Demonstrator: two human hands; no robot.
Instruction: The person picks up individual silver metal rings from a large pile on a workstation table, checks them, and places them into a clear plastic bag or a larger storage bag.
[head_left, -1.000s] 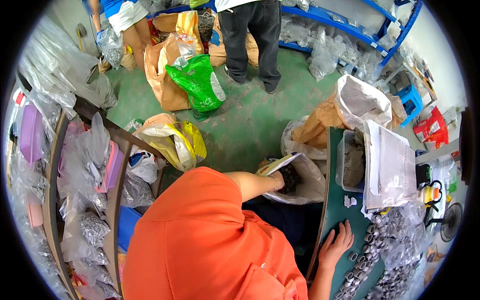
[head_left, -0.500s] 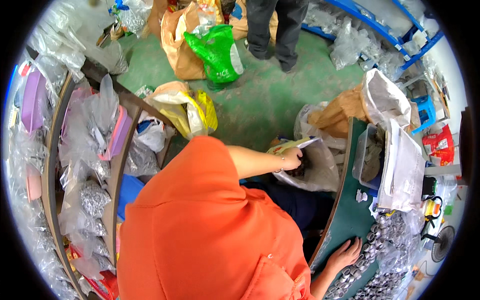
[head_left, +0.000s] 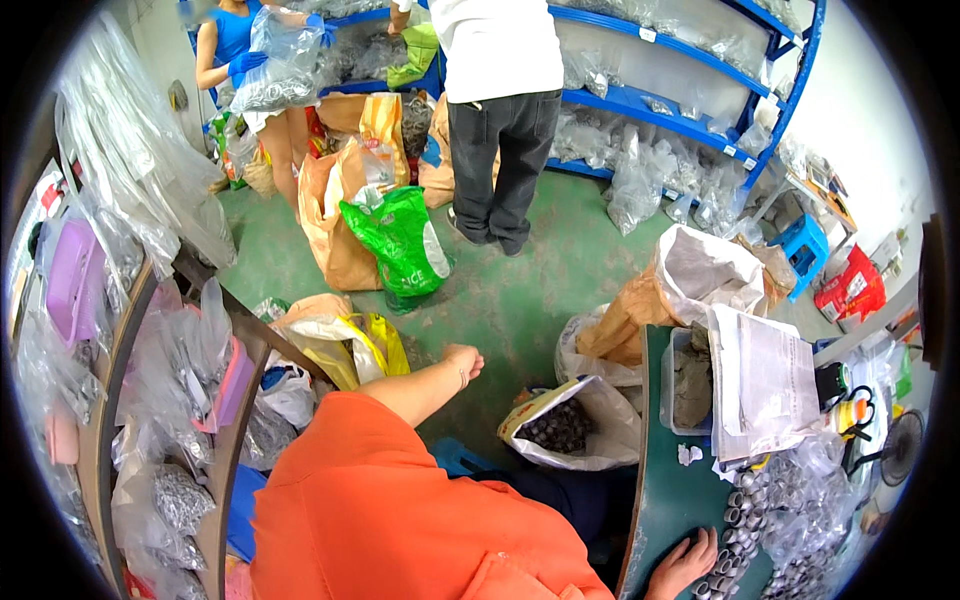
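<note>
My left hand (head_left: 463,364) is held out over the green floor with its fingers curled into a fist. Whatever it may hold is hidden. To its lower right stands an open white sack (head_left: 618,432) containing dark small pieces (head_left: 558,426), apart from the hand. My right hand (head_left: 686,566) rests on the green tabletop (head_left: 660,490), fingers stretched out, its tips beside a pile of small grey ring-shaped parts (head_left: 740,515).
A clear plastic bin (head_left: 690,385) and a stack of white sheets (head_left: 765,380) sit on the table. Brown sack (head_left: 630,320), green bag (head_left: 400,245) and yellow bag (head_left: 365,350) stand on the floor. Two people (head_left: 505,50) are by blue shelving (head_left: 640,105); one holds a plastic bag (head_left: 280,65).
My left hand has left the edge of the white sack and swung left over the floor, exposing the dark pieces. The view has tilted up, showing more shelving. My right hand stays on the table.
</note>
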